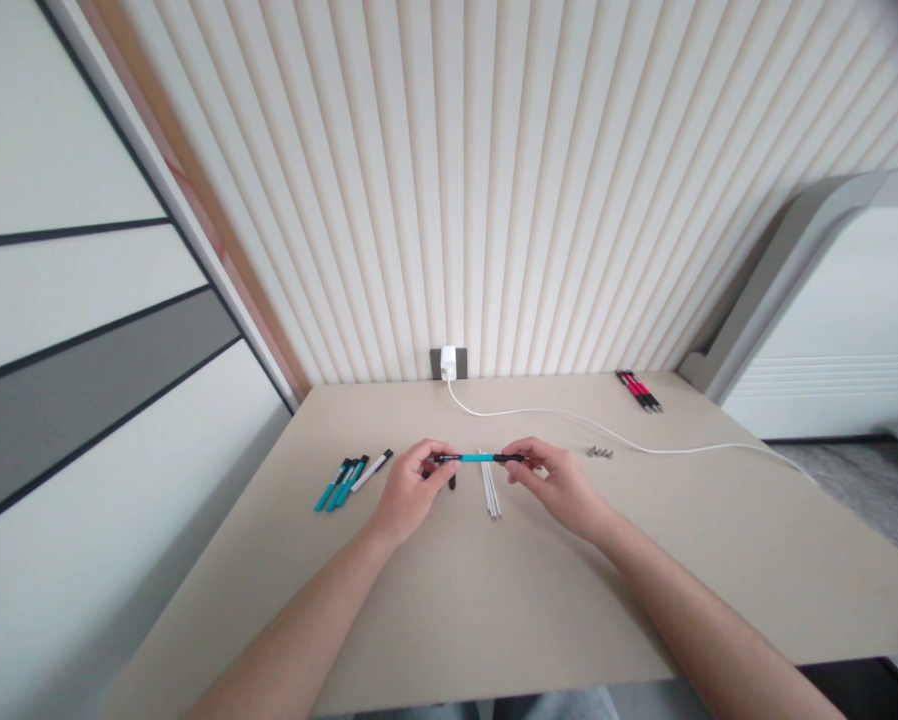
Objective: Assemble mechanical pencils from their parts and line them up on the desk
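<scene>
A blue and black pen [479,458] is held level above the table between my two hands. My left hand [413,483] pinches its black end on the left. At the other end, the fingers of my right hand [550,477] close round the black grip section. Beneath the pen lie several thin white refills [491,490] on the tabletop. Small black parts [452,481] sit partly hidden behind my left hand. To the left of that hand are several blue and black pen barrels [342,484] and a white barrel with a black end [372,470].
Small metallic pieces [600,452] lie to the right of my right hand. Several red and black pens [639,391] rest at the back right of the table [419,620]. From a white charger [448,362] on the wall, a white cable [644,445] crosses the tabletop.
</scene>
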Tool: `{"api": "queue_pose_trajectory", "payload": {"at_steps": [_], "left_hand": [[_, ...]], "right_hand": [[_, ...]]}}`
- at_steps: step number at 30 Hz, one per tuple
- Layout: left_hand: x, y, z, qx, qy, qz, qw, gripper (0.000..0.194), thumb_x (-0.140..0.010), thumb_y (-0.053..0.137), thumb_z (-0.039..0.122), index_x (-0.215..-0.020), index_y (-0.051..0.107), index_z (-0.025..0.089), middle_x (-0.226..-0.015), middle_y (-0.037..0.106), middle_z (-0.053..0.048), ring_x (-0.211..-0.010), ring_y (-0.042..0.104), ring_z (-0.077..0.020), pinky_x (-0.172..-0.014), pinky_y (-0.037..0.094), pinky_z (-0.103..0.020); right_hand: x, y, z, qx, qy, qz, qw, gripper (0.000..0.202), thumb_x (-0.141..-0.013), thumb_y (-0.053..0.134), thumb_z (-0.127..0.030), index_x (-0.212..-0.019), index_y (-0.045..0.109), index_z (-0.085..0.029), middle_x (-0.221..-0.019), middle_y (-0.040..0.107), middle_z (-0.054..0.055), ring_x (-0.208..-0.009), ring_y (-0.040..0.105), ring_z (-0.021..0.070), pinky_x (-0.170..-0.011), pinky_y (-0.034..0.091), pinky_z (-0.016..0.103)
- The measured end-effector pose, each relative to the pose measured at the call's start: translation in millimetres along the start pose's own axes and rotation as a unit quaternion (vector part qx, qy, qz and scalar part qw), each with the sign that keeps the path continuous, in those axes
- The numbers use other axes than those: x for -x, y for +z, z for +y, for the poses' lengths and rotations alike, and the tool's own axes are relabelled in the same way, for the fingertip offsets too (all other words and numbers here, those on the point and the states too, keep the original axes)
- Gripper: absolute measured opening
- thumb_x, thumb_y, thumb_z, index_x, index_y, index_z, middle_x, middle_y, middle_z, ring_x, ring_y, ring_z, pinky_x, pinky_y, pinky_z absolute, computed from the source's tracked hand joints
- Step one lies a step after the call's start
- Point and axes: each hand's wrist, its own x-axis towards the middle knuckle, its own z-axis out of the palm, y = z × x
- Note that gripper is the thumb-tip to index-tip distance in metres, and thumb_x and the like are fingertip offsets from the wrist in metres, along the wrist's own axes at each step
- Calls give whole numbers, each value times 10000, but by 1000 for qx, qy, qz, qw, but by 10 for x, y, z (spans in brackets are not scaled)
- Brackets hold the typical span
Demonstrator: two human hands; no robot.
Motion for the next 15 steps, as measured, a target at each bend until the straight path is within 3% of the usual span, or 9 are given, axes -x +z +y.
{"api": "queue_pose_trajectory", "payload": {"at_steps": [5,7,9,11,15], "left_hand": [[28,29,14,1,23,-17,1000,156,-814,621,298,-903,656,174,-845,660,-25,-721,593,-140,-685,478,-257],[32,32,22,1,16,-15,1000,167,-819,616,307,-910,654,172,-841,657,-26,-723,591,-143,-682,478,-258],[27,24,29,0,4,-13,1000,182,-821,615,318,-916,651,167,-835,654,-25,-710,584,-141,-661,474,-251],[20,12,31,2,-5,-9,1000,191,-822,614,324,-922,650,164,-834,651,-23,-701,579,-137,-646,470,-243],[19,10,23,9,-6,-11,1000,185,-824,618,319,-924,646,165,-834,644,-18,-700,570,-131,-643,464,-234]], "right_hand": [[-19,-4,82,42,60,-9,997,566,-954,329,-503,-663,678,-165,-681,691,50,-612,609,150,-609,454,260],[-27,-2,110,23,55,-1,998,526,-951,338,-506,-788,701,-163,-728,700,51,-642,623,155,-627,463,264],[-32,-3,113,14,32,10,999,402,-919,439,-492,-1015,672,-179,-797,702,43,-688,630,161,-639,471,266],[-32,-8,100,24,10,25,999,370,-870,545,-466,-1117,629,-205,-837,697,34,-725,625,165,-652,470,269],[-24,-10,95,45,21,13,999,308,-889,517,-462,-888,686,-204,-750,698,23,-671,609,157,-629,451,266]]}}
